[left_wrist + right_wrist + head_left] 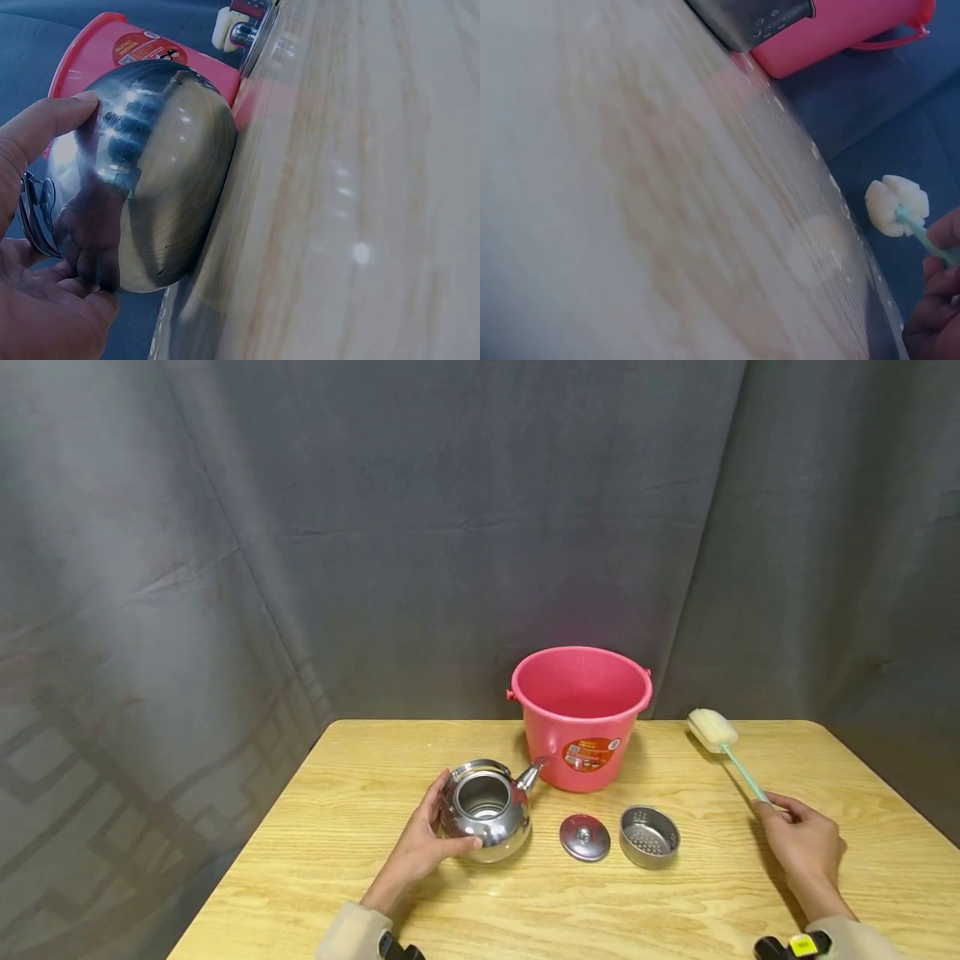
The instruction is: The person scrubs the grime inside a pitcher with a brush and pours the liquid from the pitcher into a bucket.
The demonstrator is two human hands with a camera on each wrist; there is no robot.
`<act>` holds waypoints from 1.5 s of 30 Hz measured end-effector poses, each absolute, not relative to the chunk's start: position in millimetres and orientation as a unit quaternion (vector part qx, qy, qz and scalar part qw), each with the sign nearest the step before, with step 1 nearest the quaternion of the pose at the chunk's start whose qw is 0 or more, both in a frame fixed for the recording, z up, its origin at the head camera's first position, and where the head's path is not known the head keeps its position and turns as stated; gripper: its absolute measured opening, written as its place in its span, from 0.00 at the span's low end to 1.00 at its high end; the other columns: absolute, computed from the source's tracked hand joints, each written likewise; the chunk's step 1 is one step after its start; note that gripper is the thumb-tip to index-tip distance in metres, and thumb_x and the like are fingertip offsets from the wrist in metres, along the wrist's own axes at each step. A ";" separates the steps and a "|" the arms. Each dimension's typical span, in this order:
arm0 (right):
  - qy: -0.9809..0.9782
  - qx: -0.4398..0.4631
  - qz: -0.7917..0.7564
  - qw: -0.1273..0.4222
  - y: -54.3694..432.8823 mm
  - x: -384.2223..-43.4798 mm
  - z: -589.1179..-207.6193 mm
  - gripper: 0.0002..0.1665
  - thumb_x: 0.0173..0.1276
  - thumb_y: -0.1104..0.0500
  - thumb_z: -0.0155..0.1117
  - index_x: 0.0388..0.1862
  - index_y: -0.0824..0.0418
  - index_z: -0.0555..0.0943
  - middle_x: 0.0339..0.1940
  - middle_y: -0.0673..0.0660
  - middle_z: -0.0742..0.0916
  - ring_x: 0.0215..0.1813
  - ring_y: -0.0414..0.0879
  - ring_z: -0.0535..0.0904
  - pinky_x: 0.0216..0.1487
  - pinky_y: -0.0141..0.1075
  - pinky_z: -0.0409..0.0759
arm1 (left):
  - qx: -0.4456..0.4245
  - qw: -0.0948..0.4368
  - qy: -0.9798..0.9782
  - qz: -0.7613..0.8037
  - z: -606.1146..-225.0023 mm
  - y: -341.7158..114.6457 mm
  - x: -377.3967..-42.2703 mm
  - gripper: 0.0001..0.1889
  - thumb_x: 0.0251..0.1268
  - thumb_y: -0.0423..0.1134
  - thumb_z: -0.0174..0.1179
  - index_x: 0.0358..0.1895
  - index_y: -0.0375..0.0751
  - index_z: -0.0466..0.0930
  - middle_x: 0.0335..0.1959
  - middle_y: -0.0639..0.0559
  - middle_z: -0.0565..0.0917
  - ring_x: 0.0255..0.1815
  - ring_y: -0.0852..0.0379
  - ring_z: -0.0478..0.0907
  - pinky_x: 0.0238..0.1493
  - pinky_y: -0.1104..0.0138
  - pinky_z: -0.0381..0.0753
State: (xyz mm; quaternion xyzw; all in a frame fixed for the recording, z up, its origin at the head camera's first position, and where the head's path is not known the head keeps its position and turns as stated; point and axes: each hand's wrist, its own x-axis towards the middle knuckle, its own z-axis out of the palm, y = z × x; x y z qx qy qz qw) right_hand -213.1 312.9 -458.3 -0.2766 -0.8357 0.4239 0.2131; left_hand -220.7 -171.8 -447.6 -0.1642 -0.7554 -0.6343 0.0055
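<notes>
A shiny steel teapot (501,835) without its lid stands on the wooden table, spout pointing toward the bucket. My left hand (420,843) grips it from the left, thumb at the front and fingers behind; the left wrist view shows the thumb and fingers spread around the round teapot body (172,180). My right hand (806,843) pinches the thin green handle of a sponge brush (712,730), its pale sponge head pointing away from me. In the right wrist view, the sponge head (897,205) appears above the table surface.
A pink bucket (540,739) with an orange label stands behind the teapot. Right of the teapot lie a steel lid (585,838) and a round perforated strainer (649,838). A grey curtain (450,543) hangs behind the wooden table (300,877).
</notes>
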 end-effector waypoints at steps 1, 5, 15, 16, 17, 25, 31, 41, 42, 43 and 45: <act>-0.837 -0.276 0.421 0.211 312.7 -213.6 -458.2 0.29 0.68 0.48 0.58 0.57 0.69 0.79 0.23 0.45 0.79 0.34 0.49 0.71 0.33 0.39 0.64 | -0.164 0.006 -0.755 -0.635 -447.5 -171.9 -220.7 0.58 0.43 0.30 0.76 0.77 0.38 0.46 0.73 0.34 0.57 0.73 0.39 0.54 0.70 0.49 0.49; -0.842 -0.272 0.416 0.211 313.2 -215.1 -457.3 0.28 0.68 0.49 0.58 0.55 0.71 0.79 0.22 0.45 0.80 0.36 0.51 0.72 0.33 0.41 0.65 | -0.164 0.008 -0.754 -0.636 -446.9 -171.7 -220.9 0.58 0.43 0.29 0.76 0.77 0.37 0.46 0.74 0.34 0.56 0.73 0.40 0.52 0.71 0.49 0.48; -0.859 -0.250 0.417 0.162 322.7 -213.0 -455.4 0.28 0.66 0.50 0.61 0.51 0.75 0.80 0.35 0.67 0.84 0.47 0.66 0.72 0.42 0.52 0.67 | -0.162 0.009 -0.757 -0.634 -446.9 -171.2 -219.3 0.58 0.42 0.30 0.76 0.77 0.38 0.46 0.73 0.33 0.57 0.73 0.39 0.53 0.71 0.49 0.48; -0.865 -0.242 0.413 0.151 324.1 -212.3 -455.1 0.28 0.66 0.49 0.61 0.50 0.75 0.80 0.39 0.69 0.84 0.48 0.67 0.72 0.43 0.54 0.67 | -0.161 0.009 -0.757 -0.633 -447.1 -171.3 -219.1 0.58 0.42 0.30 0.76 0.77 0.38 0.46 0.73 0.33 0.57 0.73 0.39 0.53 0.70 0.48 0.48; -0.870 -0.234 0.411 0.140 325.5 -211.8 -454.8 0.28 0.66 0.49 0.61 0.49 0.75 0.80 0.42 0.71 0.83 0.49 0.69 0.72 0.44 0.55 0.67 | -0.161 0.009 -0.758 -0.633 -447.2 -171.4 -218.9 0.58 0.42 0.30 0.76 0.77 0.38 0.46 0.73 0.33 0.57 0.73 0.39 0.53 0.70 0.48 0.48; -0.898 -0.200 0.383 0.086 333.6 -212.5 -454.6 0.27 0.63 0.49 0.64 0.41 0.76 0.82 0.36 0.68 0.84 0.43 0.65 0.76 0.38 0.51 0.74 | -0.164 0.009 -0.754 -0.636 -447.2 -171.3 -218.5 0.58 0.42 0.29 0.76 0.77 0.38 0.46 0.73 0.33 0.56 0.73 0.39 0.53 0.71 0.48 0.48; -0.908 -0.181 0.373 0.056 337.9 -214.1 -454.3 0.25 0.60 0.49 0.66 0.37 0.74 0.84 0.34 0.66 0.84 0.39 0.63 0.77 0.33 0.47 0.74 | -0.161 0.009 -0.757 -0.633 -446.6 -170.6 -218.4 0.58 0.42 0.30 0.76 0.77 0.38 0.47 0.73 0.33 0.56 0.73 0.38 0.53 0.71 0.48 0.48; -0.905 -0.183 0.378 0.062 339.6 -211.1 -452.9 0.24 0.57 0.50 0.70 0.35 0.73 0.83 0.29 0.60 0.84 0.37 0.59 0.76 0.33 0.46 0.71 | -0.159 0.011 -0.759 -0.631 -446.9 -170.1 -219.0 0.58 0.42 0.30 0.76 0.77 0.37 0.47 0.74 0.34 0.56 0.73 0.38 0.54 0.71 0.48 0.47; -0.904 -0.183 0.381 0.062 339.7 -210.8 -452.6 0.24 0.57 0.50 0.70 0.35 0.73 0.83 0.28 0.59 0.84 0.37 0.59 0.76 0.33 0.45 0.71 | -0.159 0.012 -0.760 -0.630 -447.2 -170.2 -219.4 0.58 0.41 0.30 0.76 0.77 0.37 0.47 0.73 0.34 0.57 0.72 0.38 0.54 0.71 0.48 0.48; -0.903 -0.183 0.383 0.061 339.8 -210.4 -452.2 0.24 0.57 0.50 0.70 0.35 0.73 0.83 0.28 0.58 0.84 0.36 0.58 0.76 0.32 0.45 0.71 | -0.158 0.013 -0.760 -0.630 -447.6 -170.3 -219.7 0.58 0.41 0.30 0.76 0.77 0.38 0.48 0.73 0.34 0.57 0.72 0.38 0.55 0.71 0.48 0.48; -0.901 -0.183 0.390 0.056 339.6 -209.5 -450.9 0.24 0.57 0.49 0.71 0.34 0.72 0.84 0.28 0.56 0.84 0.37 0.57 0.76 0.33 0.44 0.71 | -0.157 0.014 -0.762 -0.628 -448.0 -170.5 -220.1 0.58 0.41 0.30 0.77 0.77 0.38 0.48 0.73 0.34 0.57 0.72 0.38 0.55 0.71 0.47 0.48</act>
